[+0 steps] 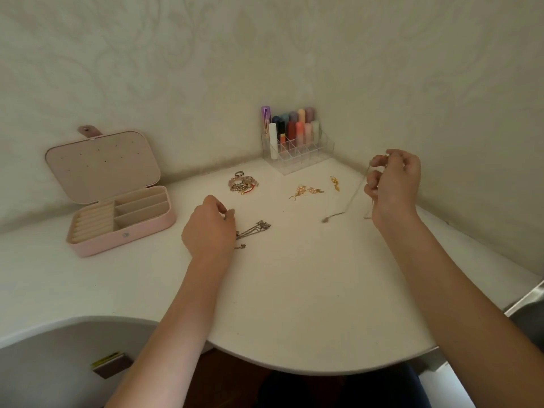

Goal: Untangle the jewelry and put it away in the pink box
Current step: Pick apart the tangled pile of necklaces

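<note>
Counter edge: curved white counter (pixel 294 304) lip sits nearest, both forearms reaching over it from below.
Left hand: left hand (pixel 207 228) is low on the counter, fingers (pixel 228 214) curled down onto the near end of a dark chain tangle (pixel 254 229); likely pinning it so the knot stays put while a strand is drawn away. Whether the fingertips truly pinch a link, I cannot tell.
Loose clasp end: short chain piece (pixel 240 247) lies just beside the left wrist.
Right hand: right hand (pixel 393 184) is raised off the surface at the right, fingers bunched and pinching a thin necklace chain (pixel 354 195), probably lifted to let it hang straight and show it is free.
Necklace chain: slopes down from the right hand to a small pendant (pixel 325 219) resting on the counter, apart from the tangle.
Gold earrings: gold earrings (pixel 307 191) lie farther back, spread singly, with one more gold piece (pixel 335 183) beside them.
Bracelet heap: bracelet heap (pixel 243 184), beads and rings piled together, not yet sorted.
Pink box: pink box (pixel 147 228) stands far left, lid propped open against the wall; its compartments look empty, so I judge nothing stored yet.
Clear organiser: clear organiser (pixel 297 154) in the corner holds upright lipsticks.
Writing: none legible anywhere.
</note>
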A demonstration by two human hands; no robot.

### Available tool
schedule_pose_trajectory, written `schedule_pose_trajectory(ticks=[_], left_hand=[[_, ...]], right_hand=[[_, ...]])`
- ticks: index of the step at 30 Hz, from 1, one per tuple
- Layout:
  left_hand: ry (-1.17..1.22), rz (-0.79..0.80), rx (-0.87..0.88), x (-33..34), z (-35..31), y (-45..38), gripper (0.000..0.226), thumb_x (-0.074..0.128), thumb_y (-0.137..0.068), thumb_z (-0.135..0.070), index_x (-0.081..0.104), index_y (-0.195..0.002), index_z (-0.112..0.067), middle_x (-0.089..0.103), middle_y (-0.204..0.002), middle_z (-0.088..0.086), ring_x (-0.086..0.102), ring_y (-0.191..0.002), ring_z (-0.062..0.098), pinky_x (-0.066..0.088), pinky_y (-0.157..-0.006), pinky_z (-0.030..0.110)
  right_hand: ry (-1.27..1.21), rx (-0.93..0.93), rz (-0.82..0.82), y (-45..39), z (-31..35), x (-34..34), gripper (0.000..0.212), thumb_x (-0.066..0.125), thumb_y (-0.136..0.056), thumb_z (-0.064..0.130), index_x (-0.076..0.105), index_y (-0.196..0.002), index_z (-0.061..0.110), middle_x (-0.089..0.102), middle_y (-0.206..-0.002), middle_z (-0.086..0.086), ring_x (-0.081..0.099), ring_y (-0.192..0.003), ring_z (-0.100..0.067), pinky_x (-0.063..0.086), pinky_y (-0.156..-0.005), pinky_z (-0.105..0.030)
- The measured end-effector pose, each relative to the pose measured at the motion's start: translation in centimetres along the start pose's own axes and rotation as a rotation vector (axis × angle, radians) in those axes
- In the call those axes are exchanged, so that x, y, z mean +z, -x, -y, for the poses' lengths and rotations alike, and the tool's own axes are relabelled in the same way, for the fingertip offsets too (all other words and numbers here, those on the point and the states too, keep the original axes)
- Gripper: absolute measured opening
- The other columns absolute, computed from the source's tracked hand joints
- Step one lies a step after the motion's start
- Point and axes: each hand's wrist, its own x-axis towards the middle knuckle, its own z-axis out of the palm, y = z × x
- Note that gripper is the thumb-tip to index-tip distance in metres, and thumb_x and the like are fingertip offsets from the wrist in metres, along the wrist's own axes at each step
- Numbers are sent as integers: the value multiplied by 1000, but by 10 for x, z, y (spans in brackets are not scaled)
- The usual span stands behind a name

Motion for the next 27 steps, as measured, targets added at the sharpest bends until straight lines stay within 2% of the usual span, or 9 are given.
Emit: schedule_pose_trajectory(ticks=[3, 6, 9, 11, 14, 17, 20, 23, 27], left_hand=[[-38, 65, 16, 1, -4, 2, 23, 58, -85, -28, 57, -105, -16, 53, -113, 10, 48, -109, 31, 34, -83, 36], [-101, 88, 48, 1, -9, 6, 27, 59, -80, -30, 58, -105, -20, 50, -116, 5, 40, -115, 29, 29, -93, 39], [146, 10, 268, 3, -13, 8, 30, 59, -80, -28, 60, -108, -18, 55, -116, 0, 43, -118, 24, 28, -99, 34], [506, 182, 436, 5, -23, 14, 40, 61, -81, -25, 56, -119, -16, 59, -118, -4, 51, -117, 15, 35, -102, 28], [900, 646, 360, 6, -53, 27, 47, 64, -88, -20, 44, -130, -16, 61, -124, 3, 58, -115, 10, 43, -102, 27], [1016, 807, 258, 9, -75, 28, 23, 55, -96, -16, 50, -119, -13, 64, -111, 10, 68, -84, 15, 52, -87, 31], [938, 790, 231, 13, -77, 22, 22, 50, -98, -20, 56, -118, -15, 63, -84, -1, 51, -55, 4, 44, -61, 21], [855, 740, 270, 17, -72, 18, 19, 49, -99, -16, 64, -111, -17, 59, -71, -6, 43, -50, 0, 37, -55, 13], [715, 563, 286, 25, -69, 14, 18, 52, -97, -13, 70, -100, -15, 63, -73, -9, 46, -49, -2, 39, -57, 12]], right_hand=[[120, 42, 146, 4, -2, 3, 14, 40, -94, 7, 49, -88, 15, 56, -66, 0, 38, -38, -10, 27, -39, -19], [280, 121, 462, 14, -5, 8, 16, 47, -89, 4, 56, -79, 12, 61, -59, 1, 50, -48, -13, 39, -49, -24], [402, 112, 733, 22, -7, 10, 18, 47, -90, 0, 59, -82, 11, 66, -67, -2, 57, -62, -15, 46, -66, -28], [364, 112, 838, 26, -8, 12, 18, 47, -91, -2, 58, -88, 12, 67, -70, -3, 58, -67, -17, 47, -73, -30], [268, 104, 946, 29, -3, 16, 17, 49, -94, -1, 60, -91, 12, 68, -71, -2, 59, -66, -14, 49, -67, -23], [242, 64, 870, 23, 4, 17, 16, 53, -93, 1, 63, -91, 13, 67, -73, -2, 59, -66, -14, 50, -61, -24], [223, 13, 685, 7, 11, 13, 14, 56, -92, 2, 64, -90, 13, 67, -73, -1, 60, -65, -13, 53, -66, -25], [194, -15, 461, -14, 14, 5, 18, 54, -90, -3, 62, -85, 13, 65, -69, -3, 58, -58, -10, 54, -64, -23], [492, -132, 289, -41, 3, -16, 16, 55, -85, -4, 62, -87, 11, 64, -73, -7, 58, -59, -9, 53, -57, -20]])
